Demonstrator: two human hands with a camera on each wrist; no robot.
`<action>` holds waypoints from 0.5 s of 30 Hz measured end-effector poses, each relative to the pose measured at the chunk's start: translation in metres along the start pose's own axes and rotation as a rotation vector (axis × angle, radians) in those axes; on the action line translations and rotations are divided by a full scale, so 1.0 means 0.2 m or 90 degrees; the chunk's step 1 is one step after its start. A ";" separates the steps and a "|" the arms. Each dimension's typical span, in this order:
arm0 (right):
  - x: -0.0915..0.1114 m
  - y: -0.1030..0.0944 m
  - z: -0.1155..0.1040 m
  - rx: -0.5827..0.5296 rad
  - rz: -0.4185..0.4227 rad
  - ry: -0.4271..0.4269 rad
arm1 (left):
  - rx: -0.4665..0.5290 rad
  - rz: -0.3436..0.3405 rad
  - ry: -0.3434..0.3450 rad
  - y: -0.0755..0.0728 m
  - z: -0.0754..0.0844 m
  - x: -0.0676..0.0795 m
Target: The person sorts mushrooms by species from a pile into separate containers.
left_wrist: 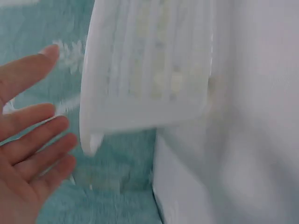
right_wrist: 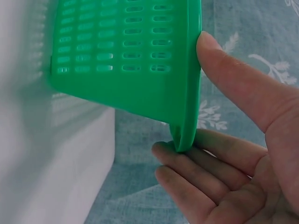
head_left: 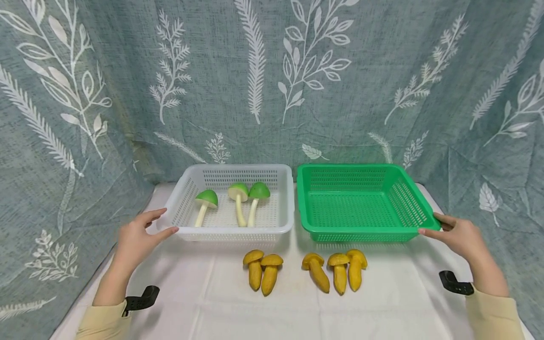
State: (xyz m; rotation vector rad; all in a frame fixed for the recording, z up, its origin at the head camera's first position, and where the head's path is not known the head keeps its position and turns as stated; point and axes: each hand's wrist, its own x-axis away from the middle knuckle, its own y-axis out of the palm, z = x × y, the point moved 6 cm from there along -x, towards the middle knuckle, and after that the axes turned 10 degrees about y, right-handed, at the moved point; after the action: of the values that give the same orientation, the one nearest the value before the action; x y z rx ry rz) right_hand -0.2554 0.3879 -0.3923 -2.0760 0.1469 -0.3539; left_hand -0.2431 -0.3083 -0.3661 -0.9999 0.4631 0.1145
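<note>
My left hand (head_left: 138,239) is beside the near left corner of the white basket (head_left: 231,231), thumb and fingers spread; in the left wrist view the fingers stand off its rim (left_wrist: 86,93). Three toy mushrooms with green caps (head_left: 207,198) and pale stems lie inside. At the near right corner of the green basket (head_left: 361,230), my right hand (head_left: 461,236) holds the rim (right_wrist: 192,84), thumb on one side and fingers on the other. No mushroom shows inside the green basket.
On the white cloth (head_left: 238,318) in front of the baskets lie several yellow-brown toy mushrooms, a pair (head_left: 269,275) at left and three (head_left: 339,274) at right. A grey-green curtain (head_left: 272,94) with white leaf prints hangs behind and along both sides.
</note>
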 end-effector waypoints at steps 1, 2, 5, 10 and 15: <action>0.00 0.00 0.00 0.000 0.000 0.001 | 0.011 0.026 0.008 0.01 0.03 0.01; 0.00 0.00 0.00 0.001 0.000 0.002 | 0.019 0.052 0.019 0.01 0.06 0.02; 0.00 0.00 0.00 -0.001 -0.002 0.005 | 0.046 0.116 0.064 0.05 0.15 0.04; 0.00 0.00 0.01 -0.002 -0.003 0.012 | 0.106 0.142 0.115 0.14 0.26 0.07; 0.00 0.00 0.00 -0.007 -0.002 0.015 | 0.132 0.102 0.143 0.25 0.35 0.09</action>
State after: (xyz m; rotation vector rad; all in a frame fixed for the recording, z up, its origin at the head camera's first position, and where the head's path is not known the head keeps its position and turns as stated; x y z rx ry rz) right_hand -0.2559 0.3884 -0.3928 -2.0836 0.1594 -0.3797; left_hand -0.2193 -0.2256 -0.3808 -0.7742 0.7464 0.0962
